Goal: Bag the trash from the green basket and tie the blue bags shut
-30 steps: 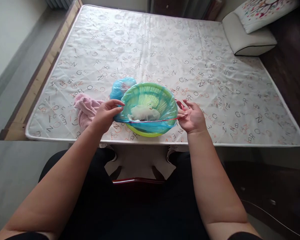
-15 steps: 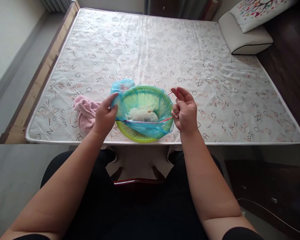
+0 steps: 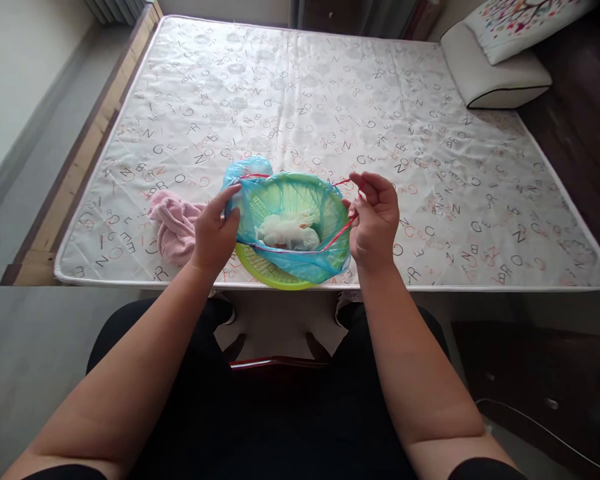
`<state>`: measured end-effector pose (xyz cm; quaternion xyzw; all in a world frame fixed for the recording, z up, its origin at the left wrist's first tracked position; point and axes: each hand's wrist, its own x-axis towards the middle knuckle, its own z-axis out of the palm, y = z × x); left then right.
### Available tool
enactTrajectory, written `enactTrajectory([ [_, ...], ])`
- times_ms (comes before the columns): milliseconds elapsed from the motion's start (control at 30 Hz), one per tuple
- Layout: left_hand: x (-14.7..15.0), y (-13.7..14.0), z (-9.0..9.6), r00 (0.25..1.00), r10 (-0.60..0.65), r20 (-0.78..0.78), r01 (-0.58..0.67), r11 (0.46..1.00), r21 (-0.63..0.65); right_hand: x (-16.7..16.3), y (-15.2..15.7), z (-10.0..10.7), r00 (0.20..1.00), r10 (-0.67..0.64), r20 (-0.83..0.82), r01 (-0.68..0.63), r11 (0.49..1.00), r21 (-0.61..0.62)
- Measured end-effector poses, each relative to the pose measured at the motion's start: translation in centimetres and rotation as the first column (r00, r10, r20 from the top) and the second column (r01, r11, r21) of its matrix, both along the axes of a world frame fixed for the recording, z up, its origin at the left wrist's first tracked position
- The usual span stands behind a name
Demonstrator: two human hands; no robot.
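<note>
A green plastic basket (image 3: pixel 267 270) sits at the near edge of the mattress, lined with a thin blue plastic bag (image 3: pixel 305 263). White crumpled material (image 3: pixel 285 230) lies inside the bag. My left hand (image 3: pixel 214 230) pinches the bag's left rim. At the bag's right rim, my right hand (image 3: pixel 375 217) is closed on the red drawstring (image 3: pixel 337 233). The bag's edge is lifted off the basket rim on the near side.
A pink cloth (image 3: pixel 173 223) lies just left of the basket. The white mattress (image 3: pixel 430 167) with printed letters stretches far ahead. Two pillows (image 3: pixel 495 70) are stacked at the far right corner. A wooden bed frame (image 3: pixel 87 147) runs along the left.
My hands closed on the bag's rim and red drawstring and pulled them up, so the bag's edge came off the basket rim and its mouth narrowed.
</note>
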<state>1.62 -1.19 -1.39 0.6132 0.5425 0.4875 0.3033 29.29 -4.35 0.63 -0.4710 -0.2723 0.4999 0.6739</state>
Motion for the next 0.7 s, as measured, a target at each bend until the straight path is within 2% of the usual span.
enactTrajectory([
  [100, -0.3, 0.4, 0.2, 0.993, 0.101, 0.064, -0.100, 0.995, -0.022, 0.4, 0.3, -0.4, 0.998, -0.061, -0.010, 0.062, 0.997, 0.049],
  [233, -0.7, 1.2, 0.1, 0.968, 0.230, 0.097, -0.215, 0.966, -0.142, 0.9, 0.7, -0.4, 0.989, -0.151, -0.002, 0.149, 0.976, 0.156],
  [300, -0.8, 1.5, -0.1, 0.975, 0.206, 0.087, -0.185, 0.962, -0.201, 1.2, 0.8, -0.2, 0.983, -0.182, 0.030, 0.175, 0.971, 0.162],
  [433, -1.0, 1.3, -0.8, 0.999, 0.009, 0.033, 0.001, 0.957, -0.291, 1.8, 0.6, 0.5, 0.985, -0.169, -0.014, 0.170, 0.974, 0.151],
  [533, -1.0, 1.0, -1.0, 0.998, -0.047, -0.039, 0.036, 0.967, -0.251, 1.9, 0.5, 0.8, 0.986, -0.124, -0.111, 0.140, 0.978, 0.152],
  [700, -0.3, 0.6, -0.8, 0.986, -0.020, -0.163, -0.003, 0.991, -0.136, 1.2, 0.3, 1.0, 0.986, -0.064, -0.154, 0.079, 0.992, 0.098],
])
